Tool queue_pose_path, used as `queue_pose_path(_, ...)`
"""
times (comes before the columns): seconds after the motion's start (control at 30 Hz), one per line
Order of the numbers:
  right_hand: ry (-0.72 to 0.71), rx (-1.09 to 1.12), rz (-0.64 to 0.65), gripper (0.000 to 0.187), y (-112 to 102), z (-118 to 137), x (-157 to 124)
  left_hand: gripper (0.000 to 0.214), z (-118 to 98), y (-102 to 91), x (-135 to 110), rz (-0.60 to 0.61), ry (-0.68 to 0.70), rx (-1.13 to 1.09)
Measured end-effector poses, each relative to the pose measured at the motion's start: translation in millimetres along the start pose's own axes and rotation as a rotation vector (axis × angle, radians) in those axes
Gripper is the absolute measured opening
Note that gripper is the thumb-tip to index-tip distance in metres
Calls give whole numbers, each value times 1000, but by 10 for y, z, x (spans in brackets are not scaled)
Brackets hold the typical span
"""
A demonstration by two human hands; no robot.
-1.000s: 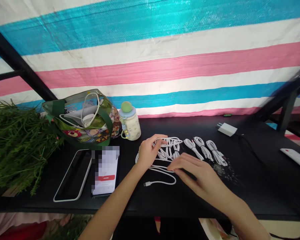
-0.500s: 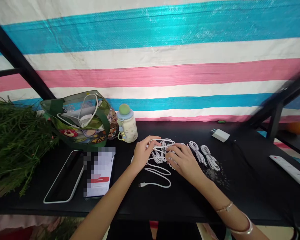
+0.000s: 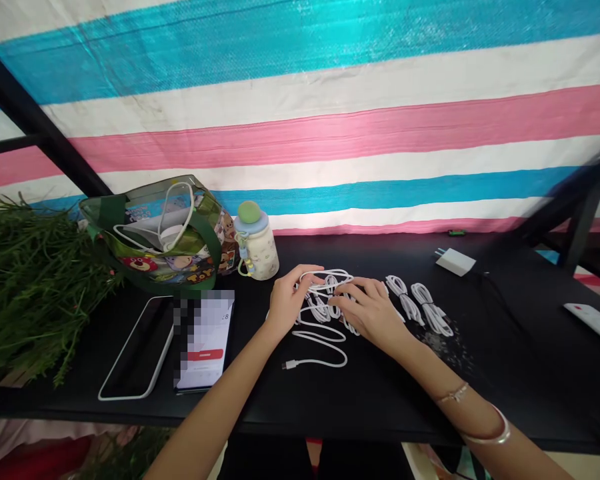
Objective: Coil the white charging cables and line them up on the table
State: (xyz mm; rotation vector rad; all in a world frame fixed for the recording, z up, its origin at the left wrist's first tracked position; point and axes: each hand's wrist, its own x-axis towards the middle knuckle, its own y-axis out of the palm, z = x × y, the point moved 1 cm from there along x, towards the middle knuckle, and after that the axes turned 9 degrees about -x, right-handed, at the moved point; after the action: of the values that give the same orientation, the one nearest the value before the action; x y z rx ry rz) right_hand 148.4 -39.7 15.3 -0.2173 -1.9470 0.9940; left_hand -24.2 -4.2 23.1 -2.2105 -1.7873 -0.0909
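Observation:
A loose white charging cable lies in loops on the black table, and its small connector points left at the near end. My left hand grips the loops at their left side. My right hand lies over the right part of the bundle, hiding some of the loops. To its right are two coiled white cables, each bound in a neat bundle.
A white plug charger lies beyond the coils, and a white power strip sits at the right edge. To the left are two phones, a clear printed bag, a bottle and green plant stems.
My right hand has moved left from the table beside the cable onto the loops, covering a coil there. My left hand stays on the loops. The view has shifted slightly.

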Motion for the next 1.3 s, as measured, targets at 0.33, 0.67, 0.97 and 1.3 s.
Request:
queue_pose_path(0.33, 71, 121, -77, 24, 0, 1, -24, 28, 21, 40, 1, 27, 27, -60)
queue_pose_path(0.67, 113, 211, -153, 17, -12, -32, -29, 26, -18, 46, -13, 26, 26, -63)
queue_pose_path(0.97, 268, 463, -76, 26, -15, -108, -70, 26, -12, 63, -10, 54, -12, -41)
queue_pose_path(1.3, 652, 883, 48, 49, -54, -156, -61, 27, -48, 95, -31, 128, -5, 84)
